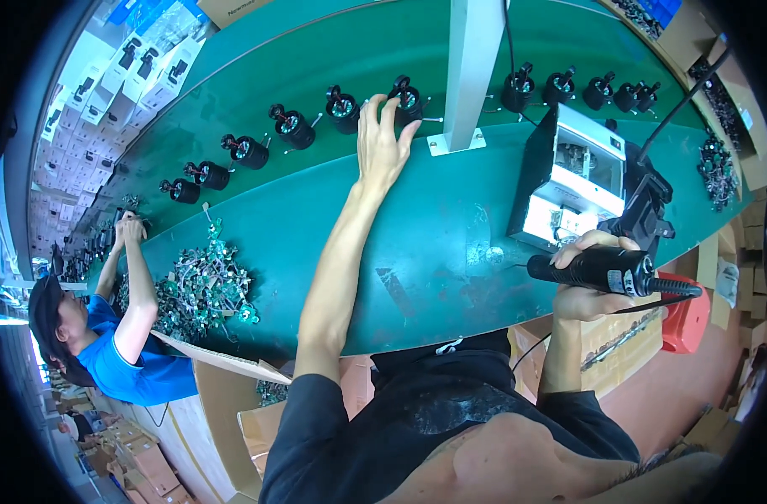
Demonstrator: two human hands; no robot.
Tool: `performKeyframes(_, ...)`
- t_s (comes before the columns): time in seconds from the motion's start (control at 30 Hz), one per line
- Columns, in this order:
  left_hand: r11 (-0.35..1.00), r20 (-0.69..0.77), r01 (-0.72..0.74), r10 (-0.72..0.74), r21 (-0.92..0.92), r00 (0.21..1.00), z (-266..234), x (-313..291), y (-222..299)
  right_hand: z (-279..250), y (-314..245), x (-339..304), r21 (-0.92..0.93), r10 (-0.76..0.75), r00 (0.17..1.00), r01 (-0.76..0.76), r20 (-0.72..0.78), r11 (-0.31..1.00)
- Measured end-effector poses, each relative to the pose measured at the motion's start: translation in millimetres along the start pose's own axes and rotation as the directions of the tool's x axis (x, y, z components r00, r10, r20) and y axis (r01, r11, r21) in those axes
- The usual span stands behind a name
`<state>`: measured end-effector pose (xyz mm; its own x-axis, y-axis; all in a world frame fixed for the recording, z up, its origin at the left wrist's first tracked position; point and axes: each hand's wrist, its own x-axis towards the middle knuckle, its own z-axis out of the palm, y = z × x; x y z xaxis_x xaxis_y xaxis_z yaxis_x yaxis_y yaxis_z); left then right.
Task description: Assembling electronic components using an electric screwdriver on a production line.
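Observation:
My left hand (383, 147) reaches across the green bench to a black cylindrical housing (410, 105). Its thumb and fingers sit around the near side of that housing, which shows wires and a small black part at its open top. In my right hand (589, 290) is a black corded electric screwdriver (598, 269), held level, its thin bit pointing left. Just beyond this hand stands a white and black screw feeder (572, 181) with a clear window. More such housings, among them one beside my left hand (343, 111), form a row along the belt.
A grey metal post (470, 76) rises from the bench right of my left hand. Wired circuit boards (203, 290) are heaped at left, near a co-worker in a blue shirt (140, 374). A red stool (684, 315) and cardboard boxes (753, 277) are at right.

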<state>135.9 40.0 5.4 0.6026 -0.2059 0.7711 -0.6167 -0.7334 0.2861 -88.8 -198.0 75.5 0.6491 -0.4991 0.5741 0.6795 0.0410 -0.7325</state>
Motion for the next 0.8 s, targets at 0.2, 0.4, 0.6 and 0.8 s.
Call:
performKeyframes(0.2, 0.940, 0.121, 0.248, -0.225, -0.236, 0.967, 23.5, 4.0, -17.4, -1.1, -2.8, -9.8, -0.002, 0.018, 1.000, -0.018, 0.005, 1.000)
performKeyframes(0.4, 0.887, 0.089, 0.325, -0.314, -0.328, 0.945, -23.1, 6.9, 23.4, 17.5, -37.4, 15.6, -0.229, 0.017, 0.992, -0.045, -0.124, 0.972)
performKeyframes(0.6, 0.749, 0.342, 0.240, -0.020, -0.617, 0.940, -63.6, -55.0, 106.8, 0.1, -61.5, 68.2, -0.028, -0.337, 0.931, 0.344, 0.144, 0.939)
performKeyframes(0.8, 0.672, 0.436, 0.326, -0.004, -0.666, 0.900, -49.9, -77.1, 115.9, 1.5, -44.7, 79.8, -0.050, -0.259, 0.935, 0.278, 0.242, 0.959)
